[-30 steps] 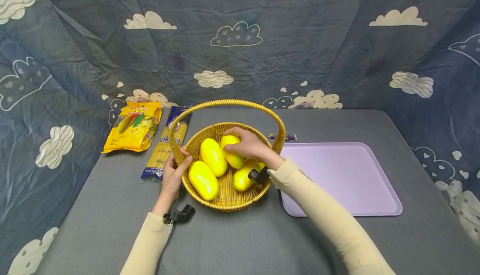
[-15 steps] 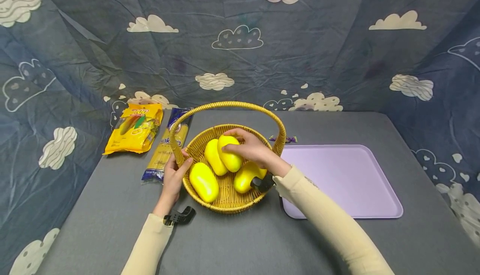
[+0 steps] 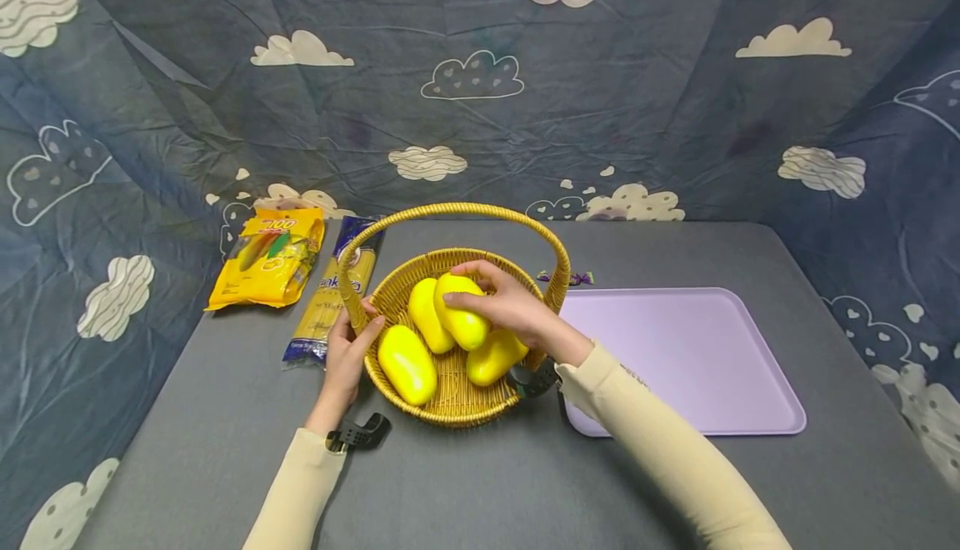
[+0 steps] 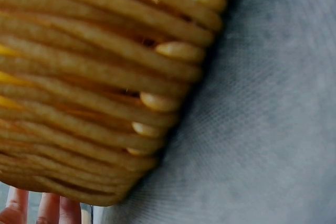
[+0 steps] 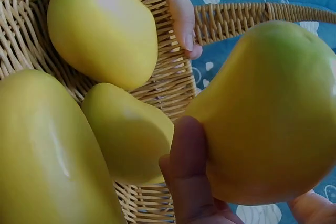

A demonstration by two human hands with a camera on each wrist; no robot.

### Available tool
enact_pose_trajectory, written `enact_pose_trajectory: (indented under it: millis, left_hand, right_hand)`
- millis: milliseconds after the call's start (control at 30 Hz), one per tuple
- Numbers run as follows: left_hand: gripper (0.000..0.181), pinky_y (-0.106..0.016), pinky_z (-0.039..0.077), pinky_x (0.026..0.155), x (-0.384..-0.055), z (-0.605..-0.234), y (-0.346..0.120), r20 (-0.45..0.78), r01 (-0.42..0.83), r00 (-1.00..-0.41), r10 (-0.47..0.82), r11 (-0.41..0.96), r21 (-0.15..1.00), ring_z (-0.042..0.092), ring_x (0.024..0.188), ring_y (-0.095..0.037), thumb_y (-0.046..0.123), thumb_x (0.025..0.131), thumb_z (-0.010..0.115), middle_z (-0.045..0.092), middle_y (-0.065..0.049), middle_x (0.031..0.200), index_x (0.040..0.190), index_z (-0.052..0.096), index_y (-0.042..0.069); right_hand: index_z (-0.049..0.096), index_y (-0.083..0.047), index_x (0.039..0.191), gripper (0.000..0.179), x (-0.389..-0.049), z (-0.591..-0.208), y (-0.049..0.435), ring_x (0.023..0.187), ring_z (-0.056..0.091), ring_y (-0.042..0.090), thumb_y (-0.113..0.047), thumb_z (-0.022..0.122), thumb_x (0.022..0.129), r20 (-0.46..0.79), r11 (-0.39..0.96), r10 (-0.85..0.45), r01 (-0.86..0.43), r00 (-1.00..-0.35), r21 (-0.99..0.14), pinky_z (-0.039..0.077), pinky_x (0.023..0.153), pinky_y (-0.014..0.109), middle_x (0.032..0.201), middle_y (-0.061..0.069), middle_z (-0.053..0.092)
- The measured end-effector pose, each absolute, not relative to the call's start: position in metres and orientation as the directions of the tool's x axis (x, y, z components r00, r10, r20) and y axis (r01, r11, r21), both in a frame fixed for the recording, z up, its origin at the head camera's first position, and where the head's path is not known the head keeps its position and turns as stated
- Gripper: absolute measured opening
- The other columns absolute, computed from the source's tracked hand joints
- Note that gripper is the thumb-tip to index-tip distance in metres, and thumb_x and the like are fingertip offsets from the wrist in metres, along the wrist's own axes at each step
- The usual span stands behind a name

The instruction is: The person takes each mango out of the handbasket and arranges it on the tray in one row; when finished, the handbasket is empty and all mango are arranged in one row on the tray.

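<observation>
A round wicker basket (image 3: 459, 417) with a tall arched handle stands mid-table and holds several yellow mangoes. My right hand (image 3: 513, 307) grips one mango (image 3: 463, 313) between thumb and fingers, raised over the others; the right wrist view shows this mango (image 5: 273, 114) close up, greenish at its top. Under it lie a mango (image 3: 427, 315) at the back, another (image 3: 407, 364) at the left and one (image 3: 491, 358) at the right. My left hand (image 3: 348, 358) holds the basket's left rim at the foot of the handle, thumb inside; its fingertips (image 4: 48, 208) show past the weave in the left wrist view.
Left of the basket lie a yellow candy bag (image 3: 268, 258) and a blue-ended packet of spaghetti (image 3: 330, 304). On the right is a flat lilac tray (image 3: 690, 358), with purple-wrapped candies (image 3: 577, 277) behind its left corner. A patterned cloth (image 3: 480, 142) hangs behind the table.
My right hand has lifted its mango off the basket's back right and now has it slightly nearer, over the other mangoes. The back mango has shifted right. The left hand keeps its hold.
</observation>
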State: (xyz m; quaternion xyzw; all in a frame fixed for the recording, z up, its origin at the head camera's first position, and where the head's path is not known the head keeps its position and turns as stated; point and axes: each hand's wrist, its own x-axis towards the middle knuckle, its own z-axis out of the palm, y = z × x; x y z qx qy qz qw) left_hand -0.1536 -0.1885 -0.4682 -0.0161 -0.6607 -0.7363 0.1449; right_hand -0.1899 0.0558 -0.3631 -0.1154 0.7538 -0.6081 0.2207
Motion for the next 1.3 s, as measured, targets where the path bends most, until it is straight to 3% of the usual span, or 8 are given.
enact_pose_trajectory:
  millis: [367, 700, 967, 1167, 1300]
  left_hand:
    - [0.025, -0.037, 0.028, 0.105, -0.154, -0.469, -0.189, 0.218, 0.238, -0.957, -0.192, -0.089, 0.967, 0.04, 0.127, -0.022, 0.0, 0.09, 0.06, 0.048, -0.017, 0.134, 0.11, 0.05, -0.01]
    - [0.025, -0.034, 0.029, 0.104, -0.153, -0.468, -0.188, 0.218, 0.237, -0.959, -0.182, -0.086, 0.968, 0.041, 0.126, -0.023, 0.0, 0.091, 0.059, 0.048, -0.019, 0.132, 0.111, 0.048, -0.011]
    - [0.025, -0.033, 0.031, 0.102, -0.155, -0.47, -0.189, 0.225, 0.247, -0.955, -0.196, -0.098, 0.964, 0.043, 0.124, -0.022, 0.0, 0.089, 0.061, 0.05, -0.018, 0.129, 0.109, 0.05, -0.011]
    - [0.025, -0.03, 0.033, 0.1, -0.155, -0.469, -0.188, 0.224, 0.246, -0.956, -0.192, -0.1, 0.964, 0.043, 0.123, -0.022, 0.001, 0.09, 0.061, 0.05, -0.018, 0.129, 0.109, 0.05, -0.01]
    - [0.026, -0.035, 0.028, 0.104, -0.154, -0.469, -0.189, 0.202, 0.225, -0.96, -0.195, -0.101, 0.969, 0.041, 0.126, -0.022, 0.002, 0.09, 0.06, 0.049, -0.018, 0.13, 0.11, 0.049, -0.011]
  right_hand:
    - [0.055, -0.022, 0.122, 0.047, -0.175, -0.363, 0.066, 0.096, 0.056, 0.025, -0.035, 0.075, 0.081, -0.095, 0.315, -0.396, -0.038, -0.913, -0.948, 0.049, 0.076, 0.037, 0.117, 0.008, 0.054]
    - [0.05, -0.026, 0.137, 0.057, -0.156, -0.356, 0.083, 0.11, 0.049, 0.024, -0.026, 0.071, 0.084, -0.021, 0.25, -0.429, -0.097, -0.903, -0.963, 0.044, 0.085, 0.04, 0.134, -0.001, 0.048]
    - [0.046, -0.03, 0.14, 0.061, -0.139, -0.352, 0.099, 0.111, 0.05, 0.026, -0.025, 0.072, 0.085, -0.033, 0.202, -0.437, -0.062, -0.899, -0.977, 0.044, 0.087, 0.041, 0.137, -0.001, 0.044]
    - [0.044, -0.021, 0.141, 0.062, -0.127, -0.351, 0.11, 0.109, 0.053, 0.029, -0.016, 0.07, 0.085, 0.007, 0.126, -0.405, -0.063, -0.914, -0.99, 0.046, 0.086, 0.041, 0.132, 0.008, 0.049]
    - [0.043, -0.025, 0.141, 0.061, -0.12, -0.353, 0.117, 0.109, 0.053, 0.029, -0.015, 0.069, 0.086, 0.02, 0.118, -0.408, -0.075, -0.913, -0.99, 0.048, 0.084, 0.041, 0.129, 0.011, 0.049]
